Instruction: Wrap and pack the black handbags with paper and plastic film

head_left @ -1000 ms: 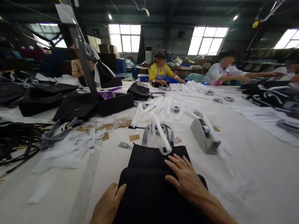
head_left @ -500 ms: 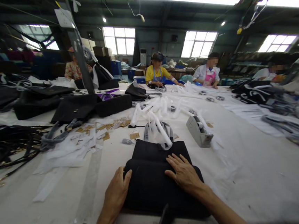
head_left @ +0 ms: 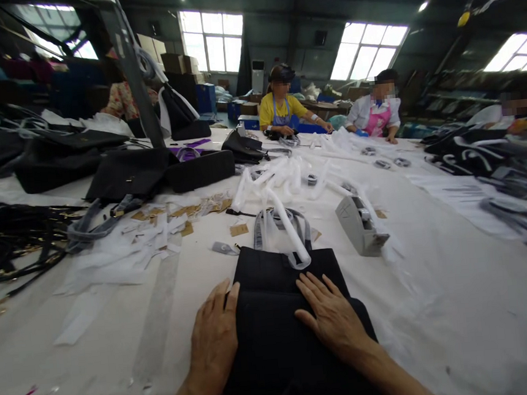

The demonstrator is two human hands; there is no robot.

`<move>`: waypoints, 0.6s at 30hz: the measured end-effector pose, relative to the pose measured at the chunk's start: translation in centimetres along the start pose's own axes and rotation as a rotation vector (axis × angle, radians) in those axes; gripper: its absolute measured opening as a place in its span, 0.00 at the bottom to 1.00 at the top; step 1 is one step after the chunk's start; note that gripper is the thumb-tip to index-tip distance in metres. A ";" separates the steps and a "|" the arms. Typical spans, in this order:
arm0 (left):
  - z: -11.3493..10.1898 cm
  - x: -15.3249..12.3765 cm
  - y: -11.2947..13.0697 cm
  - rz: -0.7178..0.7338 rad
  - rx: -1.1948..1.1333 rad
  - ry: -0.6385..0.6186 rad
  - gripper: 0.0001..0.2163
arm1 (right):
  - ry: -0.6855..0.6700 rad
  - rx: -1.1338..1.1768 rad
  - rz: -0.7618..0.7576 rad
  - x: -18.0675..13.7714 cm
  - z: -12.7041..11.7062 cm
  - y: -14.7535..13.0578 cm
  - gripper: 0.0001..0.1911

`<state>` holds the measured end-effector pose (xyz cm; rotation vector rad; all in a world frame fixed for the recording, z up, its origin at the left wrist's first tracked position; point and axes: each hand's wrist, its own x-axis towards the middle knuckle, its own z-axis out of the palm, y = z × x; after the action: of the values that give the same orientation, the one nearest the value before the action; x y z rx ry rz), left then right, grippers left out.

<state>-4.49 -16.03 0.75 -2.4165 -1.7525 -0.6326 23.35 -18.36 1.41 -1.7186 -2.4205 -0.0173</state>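
Observation:
A black handbag [head_left: 276, 344] lies flat on the table in front of me, its flap side toward the back. Grey-wrapped handles [head_left: 258, 232] rise from its far edge, with a white foam tube [head_left: 288, 223] lying across them. My left hand [head_left: 215, 331] rests along the bag's left edge, fingers stretched forward. On the bag's upper right, my right hand [head_left: 331, 314] lies flat with its fingers spread and thumb out. Neither hand grips anything. A grey tag [head_left: 224, 247] lies beside the bag's far left corner.
A tape dispenser [head_left: 361, 226] stands to the right beyond the bag. More black bags [head_left: 127, 175] and a heap of black straps [head_left: 22, 237] lie at left, near paper scraps [head_left: 125, 252]. A metal post [head_left: 136, 79] rises at left. Co-workers [head_left: 281, 107] sit across the table.
My left hand has slid forward along the bag's left edge and its fingers have straightened. The right hand stays flat on the bag. The view has tilted downward.

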 end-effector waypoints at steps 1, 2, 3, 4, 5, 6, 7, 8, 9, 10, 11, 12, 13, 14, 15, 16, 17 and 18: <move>-0.2 0.5 0.4 0.068 0.006 0.041 0.24 | 0.004 0.001 -0.003 0.0 0.1 0.0 0.29; -0.6 1.3 0.9 0.132 -0.002 0.075 0.25 | 0.008 0.002 -0.005 -0.1 0.1 0.0 0.30; -1.2 2.2 1.7 0.188 -0.021 0.103 0.24 | 0.013 0.004 -0.005 -0.2 0.1 0.0 0.30; -2.0 3.2 2.5 0.230 -0.046 0.130 0.23 | 0.017 0.007 -0.004 -0.2 0.1 0.0 0.30; -2.8 4.4 3.5 0.262 -0.073 0.155 0.21 | 0.018 0.008 -0.001 -0.2 0.1 0.0 0.30; -3.6 5.5 4.5 0.288 -0.099 0.180 0.19 | 0.018 0.008 0.000 -0.3 0.1 0.0 0.30; -4.2 6.6 5.4 0.310 -0.121 0.201 0.18 | 0.016 0.006 -0.001 -0.3 0.2 0.1 0.30; -4.5 7.4 6.2 0.327 -0.138 0.221 0.18 | 0.014 -0.001 -0.004 -0.3 0.3 0.1 0.31; -4.3 8.0 6.8 0.337 -0.148 0.232 0.18 | 0.013 -0.012 -0.013 -0.3 0.5 0.2 0.31; -3.7 8.4 7.2 0.346 -0.151 0.239 0.19 | 0.017 -0.028 -0.029 -0.3 0.8 0.4 0.32; -2.6 8.5 7.3 0.357 -0.149 0.243 0.20 | 0.036 -0.047 -0.048 -0.3 1.2 0.6 0.33; -1.1 8.5 7.3 0.360 -0.140 0.233 0.21 | 0.072 -0.068 -0.071 -0.2 1.7 0.9 0.33; 0.5 8.4 7.1 0.382 -0.131 0.239 0.20 | 0.123 -0.089 -0.100 -0.1 2.4 1.2 0.34; 2.3 8.3 6.8 0.400 -0.125 0.224 0.19 | 0.181 -0.110 -0.135 0.0 3.1 1.7 0.34; 3.8 8.2 6.5 0.400 -0.115 0.183 0.19 | 0.235 -0.129 -0.169 0.2 3.8 2.2 0.35; 5.2 8.1 6.1 0.390 -0.104 0.145 0.19 | 0.278 -0.147 -0.202 0.4 4.4 2.8 0.35; 6.2 8.0 5.8 0.381 -0.100 0.121 0.18 | 0.297 -0.160 -0.236 0.5 5.0 3.4 0.36; 6.8 8.0 5.5 0.375 -0.099 0.105 0.18 | 0.292 -0.168 -0.265 0.6 5.5 4.1 0.36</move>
<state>4.54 -8.70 -1.47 -2.6221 -1.2077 -0.7934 26.22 -15.82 -4.24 -1.3281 -2.4561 -0.4834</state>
